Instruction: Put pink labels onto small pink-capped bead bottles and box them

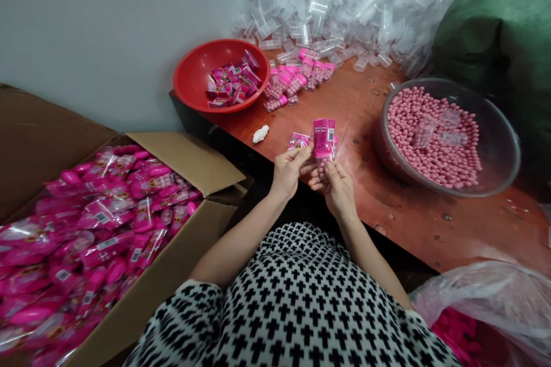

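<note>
My left hand (pixel 289 173) and my right hand (pixel 334 184) meet over the near edge of a reddish-brown table (pixel 387 206). Together they pinch a small clear tube of pink candies wrapped in a pink printed label (pixel 324 139), held upright. My left fingers also pinch a second pink label (pixel 298 140). Both hands are closed on these items.
A red bowl (pixel 193 77) holds several pink labels. Filled pink-capped tubes (pixel 297 77) lie beside it. Empty clear tubes (pixel 344 6) are heaped at the back. A clear bowl (pixel 499 152) holds pink candies. A cardboard box (pixel 193 166) of packed tubes stands left. A green sack (pixel 503 28) fills the right.
</note>
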A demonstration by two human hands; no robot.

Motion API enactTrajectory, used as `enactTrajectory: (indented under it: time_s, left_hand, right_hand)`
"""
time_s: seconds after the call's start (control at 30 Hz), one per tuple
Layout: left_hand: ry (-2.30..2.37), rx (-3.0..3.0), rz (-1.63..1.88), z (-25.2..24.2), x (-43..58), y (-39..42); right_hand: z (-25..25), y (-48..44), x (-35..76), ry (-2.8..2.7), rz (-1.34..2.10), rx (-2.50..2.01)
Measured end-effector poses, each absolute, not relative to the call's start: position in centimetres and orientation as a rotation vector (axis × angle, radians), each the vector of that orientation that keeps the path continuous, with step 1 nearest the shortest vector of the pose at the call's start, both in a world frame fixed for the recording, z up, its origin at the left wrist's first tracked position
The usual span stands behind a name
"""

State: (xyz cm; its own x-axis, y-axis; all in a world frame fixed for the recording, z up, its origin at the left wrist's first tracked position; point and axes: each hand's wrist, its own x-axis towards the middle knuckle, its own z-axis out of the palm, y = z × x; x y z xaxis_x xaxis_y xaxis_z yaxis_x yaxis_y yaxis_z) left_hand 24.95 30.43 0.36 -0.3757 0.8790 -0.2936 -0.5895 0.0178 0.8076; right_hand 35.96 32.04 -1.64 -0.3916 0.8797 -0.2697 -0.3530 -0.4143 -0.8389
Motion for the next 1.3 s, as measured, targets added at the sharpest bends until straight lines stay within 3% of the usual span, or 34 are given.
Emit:
enactTrajectory:
  time_s: [0.33,0.83,0.97,1.17,1.3]
  left_hand:
    - [1.565,0.870,1.536,-0.1,24.3,30.3]
    - [1.790,1.196,1.500,0.8,24.3,30.2]
    - [1.684,1.019,1.530,0.4,24.3,30.3]
    - [1.126,0.485,1.439,0.1,24.1,30.9]
    - [1.097,0.423,1.470,0.0,24.9,31.0]
  right_hand:
    - [-1.4,32.1,36.3,-0.886,1.923,-0.918]
    - [-1.2,32.0,36.0,-0.858,1.941,-0.952]
    - [-1.2,31.9,35.8,-0.806,1.946,-0.933]
    - [-2.0,31.8,35.8,-0.857,1.957,-0.945]
    - [-2.6,31.5,35.8,-0.966,1.851,-0.926]
